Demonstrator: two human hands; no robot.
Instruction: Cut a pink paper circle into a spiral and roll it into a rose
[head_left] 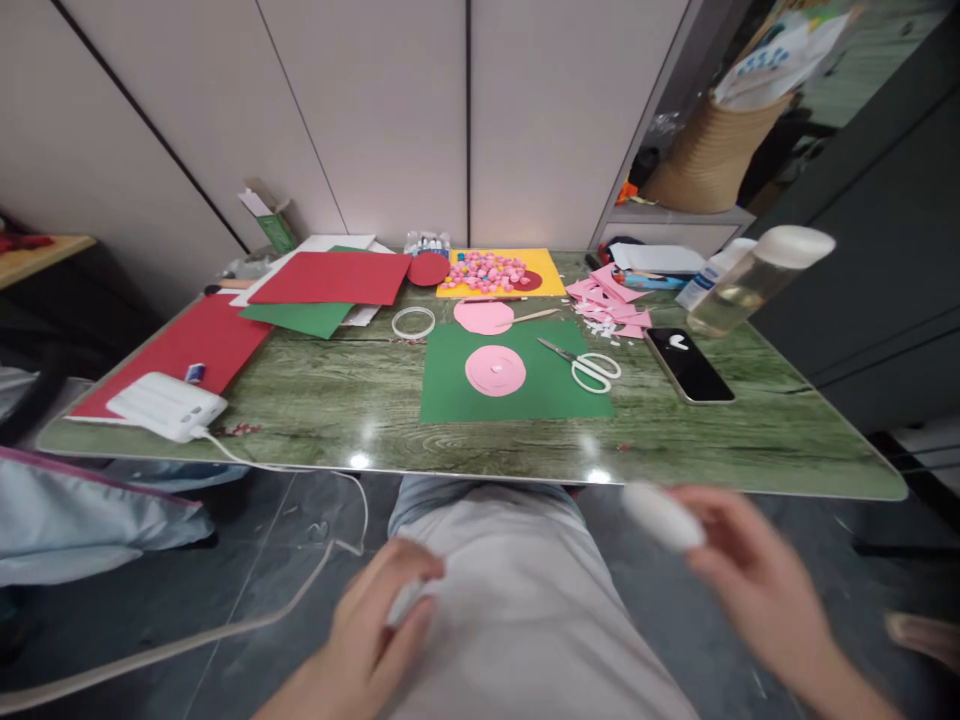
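Observation:
My right hand [750,570] is off the table's front edge, gripping a smooth white oval object [664,517] that is blurred by motion. My left hand [382,610] is above my lap, thumb and fingers pinched around something small and whitish, too blurred to name. On the table in front of me, a green paper sheet [450,398] carries a round pink paper piece [496,371] with cut lines in it. White-handled scissors [592,370] rest on the sheet's right side, blades slightly apart. Behind lies another pink paper circle [480,317], with a pointed wooden stick [529,317] at its edge.
A phone [691,365] and a liquid-filled bottle [739,290] are on the right, near pink paper scraps [609,300]. Pink balls [487,271] lie on yellow paper. Leftward are a tape roll [413,323], red sheets [330,277] and a white power bank [166,405] with a trailing cable.

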